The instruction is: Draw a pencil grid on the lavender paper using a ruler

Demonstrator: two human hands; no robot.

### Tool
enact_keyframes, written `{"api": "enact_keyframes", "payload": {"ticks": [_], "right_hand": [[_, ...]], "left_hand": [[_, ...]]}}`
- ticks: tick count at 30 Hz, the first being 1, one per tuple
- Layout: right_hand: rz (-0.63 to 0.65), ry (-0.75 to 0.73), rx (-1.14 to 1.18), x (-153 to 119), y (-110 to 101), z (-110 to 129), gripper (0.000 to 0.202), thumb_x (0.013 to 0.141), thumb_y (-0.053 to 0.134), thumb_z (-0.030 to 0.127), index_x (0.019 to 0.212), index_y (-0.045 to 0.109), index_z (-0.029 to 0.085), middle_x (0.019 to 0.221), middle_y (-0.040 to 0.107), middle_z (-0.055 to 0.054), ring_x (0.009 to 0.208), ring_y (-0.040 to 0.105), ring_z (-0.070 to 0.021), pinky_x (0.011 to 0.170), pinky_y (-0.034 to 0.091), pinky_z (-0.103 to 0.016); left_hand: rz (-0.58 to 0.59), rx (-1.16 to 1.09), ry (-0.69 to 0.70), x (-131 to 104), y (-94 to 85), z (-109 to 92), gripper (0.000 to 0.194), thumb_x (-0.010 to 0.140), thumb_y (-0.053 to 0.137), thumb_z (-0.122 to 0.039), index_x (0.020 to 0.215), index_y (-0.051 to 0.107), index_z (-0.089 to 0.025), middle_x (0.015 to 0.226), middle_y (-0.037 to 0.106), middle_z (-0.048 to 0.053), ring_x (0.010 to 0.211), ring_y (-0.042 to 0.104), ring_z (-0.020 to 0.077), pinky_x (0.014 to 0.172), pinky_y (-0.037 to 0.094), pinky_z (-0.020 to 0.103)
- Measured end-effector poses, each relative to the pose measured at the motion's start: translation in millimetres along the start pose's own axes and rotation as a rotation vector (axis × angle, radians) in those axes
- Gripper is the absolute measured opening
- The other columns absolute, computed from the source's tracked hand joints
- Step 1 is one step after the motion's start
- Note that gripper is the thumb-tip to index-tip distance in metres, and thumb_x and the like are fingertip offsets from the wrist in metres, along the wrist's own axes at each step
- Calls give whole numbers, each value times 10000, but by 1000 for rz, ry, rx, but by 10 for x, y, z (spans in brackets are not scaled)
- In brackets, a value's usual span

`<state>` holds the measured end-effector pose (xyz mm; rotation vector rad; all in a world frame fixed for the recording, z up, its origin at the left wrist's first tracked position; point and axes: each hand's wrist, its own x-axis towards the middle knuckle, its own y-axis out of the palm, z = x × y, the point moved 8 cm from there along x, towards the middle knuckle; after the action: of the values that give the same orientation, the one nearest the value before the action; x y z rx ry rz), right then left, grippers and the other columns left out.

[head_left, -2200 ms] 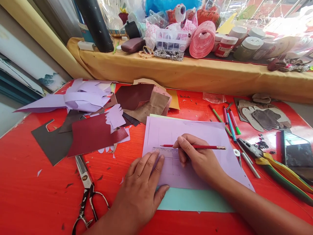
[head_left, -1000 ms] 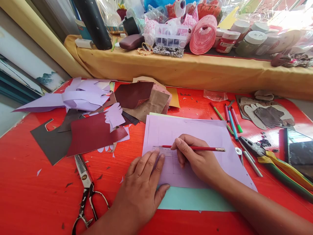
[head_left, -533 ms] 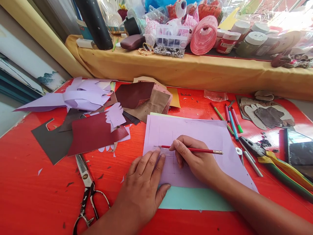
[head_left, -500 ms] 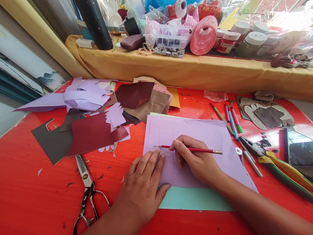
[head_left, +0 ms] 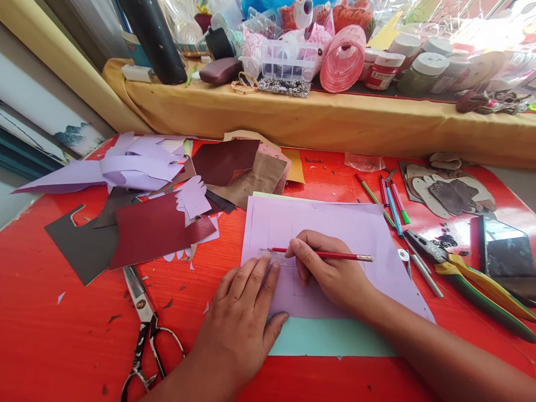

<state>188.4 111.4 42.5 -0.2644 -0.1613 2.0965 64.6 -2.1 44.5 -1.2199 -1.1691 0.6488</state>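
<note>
A purple sheet of paper [head_left: 326, 218] with thin pencil lines lies on the red table, over a turquoise sheet [head_left: 330, 338]. My left hand [head_left: 247, 312] rests flat on the purple sheet's left part, fingers stretched out and thumb apart. Just beyond its fingertips, the end of a small clear ruler [head_left: 263, 252] shows; the rest is hidden. My right hand [head_left: 326, 262] is closed around a red pencil [head_left: 343, 255], held almost level. The pencil's point touches or hovers close to the ruler's edge, beside the left fingertips.
Scissors [head_left: 144, 312] lie at the left, below a dark red leather piece [head_left: 154, 229] and purple paper scraps [head_left: 138, 167]. To the right are felt-tip pens [head_left: 393, 204], pliers [head_left: 469, 273] and a phone [head_left: 506, 245]. Jars [head_left: 427, 72] and boxes line the back ledge.
The camera view has shifted slightly, so everything sits a little further left in the picture. Both hands and the pencil keep nearly the same place on the paper.
</note>
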Motion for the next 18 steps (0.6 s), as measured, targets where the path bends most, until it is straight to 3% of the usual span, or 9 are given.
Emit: {"api": "enact_keyframes", "payload": {"ticks": [18], "right_hand": [[-53,19,-128,-87,-298,74,388,1085,567,468,810,704,231,531,607,18,510,581,-181,597,489,-325]], "left_hand": [[1,33,2,-2,6,-28,577,1201,298,-428,1482,666,-84,1519,695,166,1387,590,316,1161,371,485]]}}
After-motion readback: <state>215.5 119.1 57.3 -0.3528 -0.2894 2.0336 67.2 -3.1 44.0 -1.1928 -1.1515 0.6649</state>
